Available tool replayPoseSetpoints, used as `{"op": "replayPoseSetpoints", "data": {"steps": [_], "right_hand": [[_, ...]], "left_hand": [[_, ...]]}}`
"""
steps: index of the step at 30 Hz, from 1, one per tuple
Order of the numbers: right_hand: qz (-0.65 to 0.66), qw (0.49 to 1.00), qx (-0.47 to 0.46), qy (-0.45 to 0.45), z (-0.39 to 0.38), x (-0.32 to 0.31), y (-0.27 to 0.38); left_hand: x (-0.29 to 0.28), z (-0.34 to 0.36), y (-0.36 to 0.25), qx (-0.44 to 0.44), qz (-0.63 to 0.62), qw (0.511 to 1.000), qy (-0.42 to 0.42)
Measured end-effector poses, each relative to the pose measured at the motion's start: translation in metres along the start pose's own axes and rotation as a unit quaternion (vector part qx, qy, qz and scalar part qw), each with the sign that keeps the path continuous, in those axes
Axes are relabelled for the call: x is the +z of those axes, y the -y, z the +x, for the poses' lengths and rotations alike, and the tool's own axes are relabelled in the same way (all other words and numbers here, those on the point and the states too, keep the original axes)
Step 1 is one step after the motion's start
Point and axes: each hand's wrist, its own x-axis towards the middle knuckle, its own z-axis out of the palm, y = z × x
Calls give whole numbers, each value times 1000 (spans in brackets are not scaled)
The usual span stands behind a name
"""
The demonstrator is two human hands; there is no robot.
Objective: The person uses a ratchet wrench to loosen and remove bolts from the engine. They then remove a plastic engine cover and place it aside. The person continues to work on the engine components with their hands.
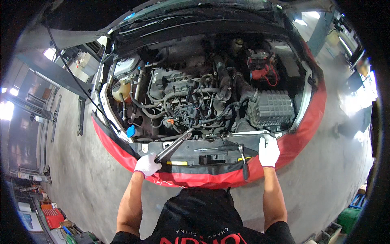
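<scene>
My left hand (147,165), in a white glove, is closed around the long steel handle of a wrench (172,144), which reaches up and right to the front of the engine (183,105). My right hand (268,151), also gloved, has its fingers curled at the front panel's edge, below the black ribbed box (270,110); what they hold, if anything, is hidden. Between my hands, a ratchet with a black grip (245,166) lies on the dark front panel (213,150), beside a slim dark tool (223,147).
A red cover (304,126) drapes the car's front. A hood stay (69,67) crosses the left side. Lift posts (319,34) flank the car. Red and green tool cases (53,216) sit low left; a green container (347,219) stands low right.
</scene>
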Motion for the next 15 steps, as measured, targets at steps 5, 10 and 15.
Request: {"op": "replayPoseSetpoints", "data": {"steps": [5,10,15], "right_hand": [[-19,1000,4,1,0,2,-2],[-27,1000,13,4,1,3,-2],[-30,998,48,23,0,1,3]], "left_hand": [[-4,4,4,17,7,999,-32],[7,-3,7,4,-26,999,-22],[1,-5,9,31,-20,998,-46]]}}
